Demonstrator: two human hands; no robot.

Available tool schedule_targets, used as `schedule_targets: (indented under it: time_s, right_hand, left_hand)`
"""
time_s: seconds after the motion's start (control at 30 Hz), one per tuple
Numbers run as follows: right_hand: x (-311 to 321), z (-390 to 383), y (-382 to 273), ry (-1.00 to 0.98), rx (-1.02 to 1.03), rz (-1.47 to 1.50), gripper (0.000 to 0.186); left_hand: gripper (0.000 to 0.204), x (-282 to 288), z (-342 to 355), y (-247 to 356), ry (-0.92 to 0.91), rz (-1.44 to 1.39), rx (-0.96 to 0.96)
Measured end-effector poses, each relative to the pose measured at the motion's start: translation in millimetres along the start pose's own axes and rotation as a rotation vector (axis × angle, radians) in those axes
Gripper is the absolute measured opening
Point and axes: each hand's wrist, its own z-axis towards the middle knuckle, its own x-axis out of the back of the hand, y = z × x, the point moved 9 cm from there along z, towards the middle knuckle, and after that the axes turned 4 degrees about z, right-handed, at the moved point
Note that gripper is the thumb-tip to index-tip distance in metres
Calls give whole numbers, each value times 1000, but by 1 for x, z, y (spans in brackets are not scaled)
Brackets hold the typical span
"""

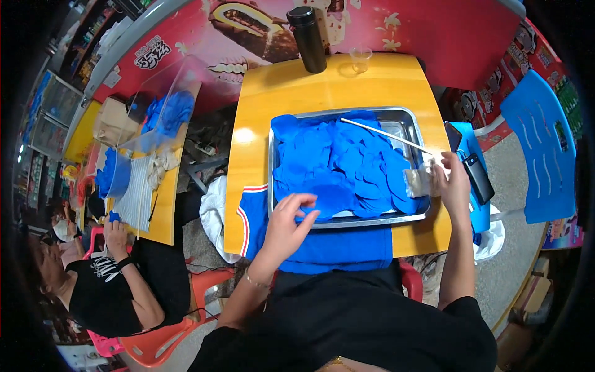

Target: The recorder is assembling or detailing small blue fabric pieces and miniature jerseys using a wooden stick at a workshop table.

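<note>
"What's behind the table [257, 96]?"
"A red panel [465, 49] with ice-cream pictures [251, 28]."
"And on the right?"
"A blue chair [540, 149] on grey floor [511, 266]."
"And left?"
"Another table [164, 222], an orange chair [201, 282], stocked shelves [87, 40]."

Thin, rounded, bright-blue pieces [365, 167] lie overlapped across a shallow, silvery metal tray [404, 128], a small, crumpled, whitish translucent packet [419, 182] over its right rim

Includes a black bottle [310, 44] at twelve o'clock, a clear cup [361, 60] at one, a blue chair [541, 149] at three.
</note>
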Motion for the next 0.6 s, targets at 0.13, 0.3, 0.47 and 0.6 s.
schedule_targets:
  time_s: [0.13, 0.3, 0.47, 0.6]
  right_hand:
    - [13, 1, -11, 41, 66, 200, 19]
    - [-4, -10, -45, -109, 108, 443, 9]
    - [-35, -23, -85, -265, 177, 515, 8]
    - [-73, -41, -122, -466, 63, 802, 25]
  left_hand:
    - [45, -23, 37, 26, 2, 541, -285]
    - [49, -51, 48, 7, -139, 674, -245]
    - [26, -41, 46, 10, -97, 607, -313]
    - [15, -10, 41, -13, -134, 152, 62]
